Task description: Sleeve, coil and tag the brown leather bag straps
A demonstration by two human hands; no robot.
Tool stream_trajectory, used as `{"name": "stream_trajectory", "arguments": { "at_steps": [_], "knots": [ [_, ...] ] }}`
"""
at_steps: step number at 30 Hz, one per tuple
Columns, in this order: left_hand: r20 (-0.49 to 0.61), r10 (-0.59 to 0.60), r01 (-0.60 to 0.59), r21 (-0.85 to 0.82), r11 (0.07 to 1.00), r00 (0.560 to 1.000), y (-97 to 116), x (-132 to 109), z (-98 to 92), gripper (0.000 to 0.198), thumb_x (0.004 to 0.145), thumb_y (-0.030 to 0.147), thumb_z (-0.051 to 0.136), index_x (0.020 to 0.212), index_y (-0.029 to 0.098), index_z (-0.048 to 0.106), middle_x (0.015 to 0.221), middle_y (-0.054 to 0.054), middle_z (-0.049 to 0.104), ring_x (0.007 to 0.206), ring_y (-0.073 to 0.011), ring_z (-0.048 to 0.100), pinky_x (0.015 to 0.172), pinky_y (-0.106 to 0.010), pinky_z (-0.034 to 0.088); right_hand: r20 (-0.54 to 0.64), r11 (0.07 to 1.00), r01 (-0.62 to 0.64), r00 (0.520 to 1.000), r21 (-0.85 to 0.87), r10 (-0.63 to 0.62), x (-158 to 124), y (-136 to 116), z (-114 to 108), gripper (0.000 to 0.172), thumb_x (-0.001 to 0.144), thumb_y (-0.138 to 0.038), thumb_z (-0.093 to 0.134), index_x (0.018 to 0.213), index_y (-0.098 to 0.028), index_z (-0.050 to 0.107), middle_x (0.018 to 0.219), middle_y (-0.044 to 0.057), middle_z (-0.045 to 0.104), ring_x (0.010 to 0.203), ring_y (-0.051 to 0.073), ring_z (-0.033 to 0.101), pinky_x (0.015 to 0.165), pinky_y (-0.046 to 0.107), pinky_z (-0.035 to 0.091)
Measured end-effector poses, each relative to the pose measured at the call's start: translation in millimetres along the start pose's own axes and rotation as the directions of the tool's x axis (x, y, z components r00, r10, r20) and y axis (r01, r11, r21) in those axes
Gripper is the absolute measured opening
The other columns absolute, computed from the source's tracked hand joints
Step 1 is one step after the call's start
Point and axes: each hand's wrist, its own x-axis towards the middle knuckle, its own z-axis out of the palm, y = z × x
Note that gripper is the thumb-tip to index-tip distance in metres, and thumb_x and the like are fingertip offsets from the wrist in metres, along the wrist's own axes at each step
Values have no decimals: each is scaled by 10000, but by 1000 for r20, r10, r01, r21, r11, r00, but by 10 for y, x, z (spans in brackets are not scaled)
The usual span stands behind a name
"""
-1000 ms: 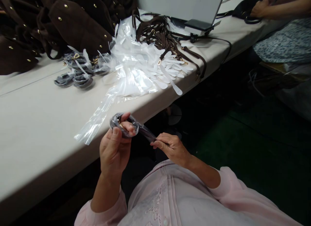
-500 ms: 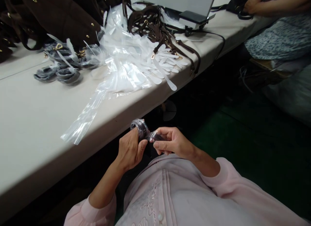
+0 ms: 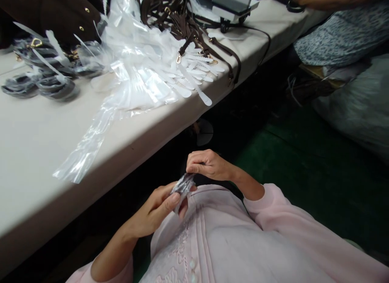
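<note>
My left hand (image 3: 156, 212) pinches a coiled dark strap wrapped in clear plastic (image 3: 181, 187), held close to my chest below the table edge. My right hand (image 3: 208, 164) is closed just above it, fingers curled on the upper end of the same plastic wrap. Both hands sit over my pink top, well short of the table (image 3: 36, 137).
On the table lie a long clear plastic sleeve (image 3: 88, 143), a heap of plastic bags with white tabs (image 3: 152, 72), wrapped strap coils (image 3: 39, 82), loose brown straps (image 3: 188, 27) and brown bags (image 3: 54, 11). Another person sits at the far right (image 3: 337, 35). Dark floor lies to the right.
Both hands have drawn the wrapped strap down and in toward my chest. The view has tilted downward, so the table items sit higher in the frame.
</note>
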Motion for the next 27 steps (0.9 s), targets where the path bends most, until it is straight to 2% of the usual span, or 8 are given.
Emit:
{"name": "stream_trajectory", "arguments": {
  "at_steps": [5,7,10,14,17,23,25,27],
  "knots": [
    [-220,175,-245,-349,904,960,58,28,22,515,1005,480,434,1291,99,629,646,-45,572,585,-142,471,592,-287,376,-98,963,-137,982,232,163,66,43,246,496,979,-582,470,768,-150,595,631,-23,513,564,78,444,549,213,368],
    [-357,229,-358,-353,864,906,119,83,22,508,1004,460,445,1285,86,644,633,-42,550,588,-143,482,598,-285,400,-157,945,-136,969,296,189,72,33,345,478,997,-584,420,938,-155,622,630,-37,494,523,74,412,512,210,345],
    [-506,225,-430,-335,838,833,219,157,27,485,996,436,479,1257,74,668,673,-48,555,637,-146,505,653,-285,452,-241,986,-51,966,159,89,78,0,409,450,998,-557,443,1156,-172,614,780,8,582,667,110,525,641,236,443],
    [-622,205,-472,-299,829,755,324,197,17,472,966,430,549,1244,72,681,748,-59,587,707,-154,535,760,-299,508,-254,998,4,967,-70,-22,88,-30,384,342,987,-476,519,1093,-180,654,957,58,656,869,152,601,827,271,476],
    [-688,235,-510,-225,830,686,346,233,-29,465,950,430,583,1252,88,672,799,-62,613,745,-159,574,793,-303,533,-197,994,-98,975,57,107,85,-26,406,291,987,-436,538,1072,-181,648,843,23,652,751,119,604,735,240,490],
    [-738,363,-427,113,897,568,141,442,-140,452,965,377,584,1366,174,540,1053,-94,696,856,-166,641,747,-277,544,-3,782,-276,942,558,335,68,5,607,458,928,-528,597,1177,-145,569,720,-7,647,526,78,568,479,182,426],
    [-719,411,-330,262,907,560,45,477,-176,440,984,370,548,1379,181,507,1066,-92,707,854,-167,649,748,-283,536,13,718,-307,923,624,384,50,5,648,469,914,-558,600,1090,-123,600,648,-15,632,467,67,541,433,170,383],
    [-663,463,-191,443,876,589,-46,470,-215,381,992,364,521,1321,172,549,1093,-98,714,867,-177,661,817,-317,525,28,670,-328,908,666,417,22,-2,652,475,895,-574,616,1021,-116,614,623,-11,637,441,62,531,411,165,362]
  ]
}}
